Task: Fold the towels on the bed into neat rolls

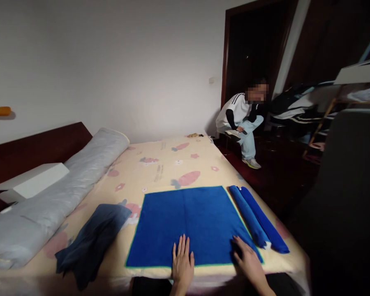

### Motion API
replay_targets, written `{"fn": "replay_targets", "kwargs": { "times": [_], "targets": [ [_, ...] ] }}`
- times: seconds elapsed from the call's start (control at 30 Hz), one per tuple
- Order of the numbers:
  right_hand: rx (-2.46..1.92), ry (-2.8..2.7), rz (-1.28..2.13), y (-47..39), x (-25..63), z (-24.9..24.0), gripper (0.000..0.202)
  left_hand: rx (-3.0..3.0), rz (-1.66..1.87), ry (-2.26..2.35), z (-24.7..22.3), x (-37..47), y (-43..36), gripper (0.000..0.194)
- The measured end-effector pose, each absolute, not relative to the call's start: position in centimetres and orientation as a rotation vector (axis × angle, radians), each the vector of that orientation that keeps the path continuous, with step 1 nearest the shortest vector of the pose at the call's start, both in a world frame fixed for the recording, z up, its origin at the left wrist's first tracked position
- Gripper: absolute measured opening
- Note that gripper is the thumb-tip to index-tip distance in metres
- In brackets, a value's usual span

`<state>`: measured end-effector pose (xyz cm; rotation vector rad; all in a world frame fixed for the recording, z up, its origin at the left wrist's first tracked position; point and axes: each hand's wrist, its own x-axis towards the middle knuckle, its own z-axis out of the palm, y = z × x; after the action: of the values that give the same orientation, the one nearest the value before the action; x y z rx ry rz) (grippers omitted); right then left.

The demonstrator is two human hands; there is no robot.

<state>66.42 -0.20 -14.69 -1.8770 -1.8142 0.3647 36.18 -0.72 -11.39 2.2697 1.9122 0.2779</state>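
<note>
A blue towel [185, 226] with a thin green edge is spread flat on the bed, a faint crease running down its middle. My left hand [183, 260] lies flat on its near edge, fingers stretched out and holding nothing. Toward the towel's near right corner is my right hand [247, 255], its fingers apart and slightly bent, with a shadow under the fingertips. Whether those fingertips press on the cloth I cannot tell. Two rolled blue towels, one lighter roll [249, 216] and one brighter roll [264, 220], lie side by side just right of the spread towel.
A crumpled dark blue cloth [94, 238] lies to the left on the patterned bed sheet [160, 168]. Along the headboard [33, 154] runs a long grey pillow [58, 197] beside a white box [33, 181]. A seated person [239, 115] is beyond the bed's far right corner.
</note>
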Motion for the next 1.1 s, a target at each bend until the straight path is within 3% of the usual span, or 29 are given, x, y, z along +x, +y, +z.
{"fn": "replay_targets", "kwargs": {
  "times": [0.13,0.27,0.57,0.7,0.83,1.1],
  "targets": [
    [-1.965,-1.776,0.244,-1.2,67.5,-15.7,0.055,2.243,0.327,2.022,-11.9,36.7,-1.3,0.055],
    [-1.949,-1.805,0.206,-0.2,62.7,-14.4,0.055,2.107,0.349,2.246,-13.1,37.5,-1.9,0.055],
    [-1.581,-2.163,0.634,3.0,50.3,-9.2,0.07,2.0,0.141,2.158,-12.5,35.9,-1.1,0.06],
    [-1.482,-2.273,0.675,2.5,49.6,-9.6,0.068,2.001,0.19,2.165,-10.2,36.0,-0.1,0.056],
    [-1.444,-2.267,0.643,2.0,50.0,-10.0,0.062,2.128,0.263,2.051,-8.4,36.6,1.4,0.068],
    [-1.429,-2.244,0.632,1.9,50.0,-10.1,0.063,2.191,0.123,2.083,-10.0,34.9,1.5,0.074]
  ]
}}
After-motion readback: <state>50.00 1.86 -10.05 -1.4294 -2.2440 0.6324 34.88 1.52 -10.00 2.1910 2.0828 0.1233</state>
